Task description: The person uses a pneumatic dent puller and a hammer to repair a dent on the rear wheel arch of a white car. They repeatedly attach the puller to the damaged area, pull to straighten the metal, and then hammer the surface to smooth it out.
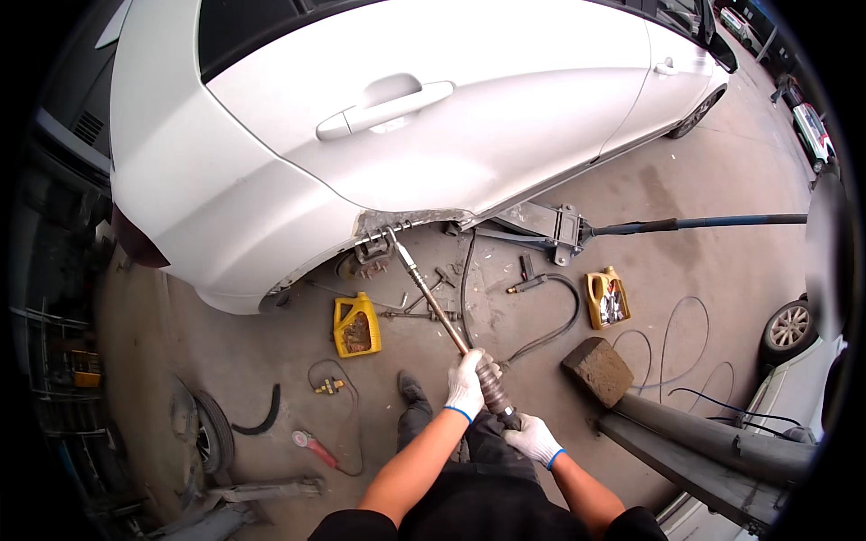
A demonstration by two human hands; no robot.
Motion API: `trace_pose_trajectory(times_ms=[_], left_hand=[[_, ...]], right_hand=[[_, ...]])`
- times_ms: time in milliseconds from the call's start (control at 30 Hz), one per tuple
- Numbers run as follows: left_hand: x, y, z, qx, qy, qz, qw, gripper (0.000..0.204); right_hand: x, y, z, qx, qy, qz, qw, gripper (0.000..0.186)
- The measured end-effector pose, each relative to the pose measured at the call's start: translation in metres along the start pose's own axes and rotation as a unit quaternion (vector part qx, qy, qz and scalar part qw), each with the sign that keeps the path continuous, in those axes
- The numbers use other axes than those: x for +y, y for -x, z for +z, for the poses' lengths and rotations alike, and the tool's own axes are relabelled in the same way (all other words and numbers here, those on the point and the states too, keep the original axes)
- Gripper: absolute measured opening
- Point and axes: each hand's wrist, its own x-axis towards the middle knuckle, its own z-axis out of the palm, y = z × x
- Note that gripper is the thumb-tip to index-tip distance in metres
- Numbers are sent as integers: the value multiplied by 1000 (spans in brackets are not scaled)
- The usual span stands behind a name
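In both gloved hands I hold a slide hammer (440,307), a long metal rod slanting up from my waist to the white car's (541,117) rear wheel arch. My left hand (465,386) is wrapped round it beside the ribbed grey-brown weight (493,389). Lower down, my right hand (534,440) grips the handle end. The hook (393,236) at the far tip meets a thin row of metal pieces along the bare, scraped arch edge (397,219). Whether the hook is seated on them is too small to tell.
Below the arch lie a cut yellow jug (357,326) and loose tools (424,302). A floor jack (546,230) reaches under the car. To the right are another yellow jug (608,298), hoses (568,311) and a block on a stand (599,371). A red-handled grinder (314,447) lies left.
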Motion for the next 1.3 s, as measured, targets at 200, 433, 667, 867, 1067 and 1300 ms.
trace_pose_trajectory(times_ms=[200,433,667,867,1067,1300], left_hand=[[43,-40,2,-21,4,-18,1000,20],[32,-34,2,-22,16,4,1000,20],[-9,-11,-14,-92,11,14,996,21],[65,-45,4,-263,178,-117,941,29],[58,-44,17,-371,245,-127,887,33],[42,-45,26,-376,236,-92,891,32]], right_hand=[[-15,13,0,1,-11,27,1000,26],[-5,10,4,29,25,15,999,27],[3,4,3,63,48,9,997,28],[-23,24,-14,17,-14,57,998,27],[41,32,-59,-136,-392,-11,910,41],[122,-194,72,67,-419,-17,906,45]])
